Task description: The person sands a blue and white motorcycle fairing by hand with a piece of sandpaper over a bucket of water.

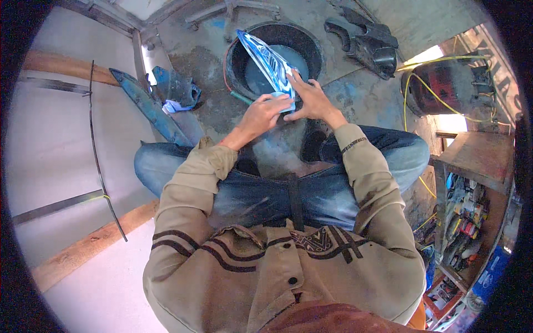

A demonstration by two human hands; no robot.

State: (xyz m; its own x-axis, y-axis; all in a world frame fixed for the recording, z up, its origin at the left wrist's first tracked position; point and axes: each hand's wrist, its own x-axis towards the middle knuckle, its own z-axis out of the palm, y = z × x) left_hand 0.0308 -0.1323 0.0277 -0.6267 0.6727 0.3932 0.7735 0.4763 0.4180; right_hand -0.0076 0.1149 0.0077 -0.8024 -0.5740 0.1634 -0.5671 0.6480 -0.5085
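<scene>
A long, pointed blue and white patterned panel (pixel 266 61) tilts up over a dark tub of water (pixel 309 51), its lower end toward me. My right hand (pixel 315 100) grips the panel's lower right side, thumb and fingers around it. My left hand (pixel 262 118) is closed on a small light blue pad (pixel 284 101), which lies against the panel's lower end. A red and green hose or handle (pixel 240 97) runs along the tub's left side, just beyond my left hand.
Blue body panels (pixel 147 114) lean at the left beside a white wall (pixel 53 144). Black plastic parts (pixel 366 44) lie at back right, near a machine (pixel 438 89) with yellow cables (pixel 408 97). A wooden cabinet (pixel 474 155) full of tools stands at right. My crossed legs fill the foreground.
</scene>
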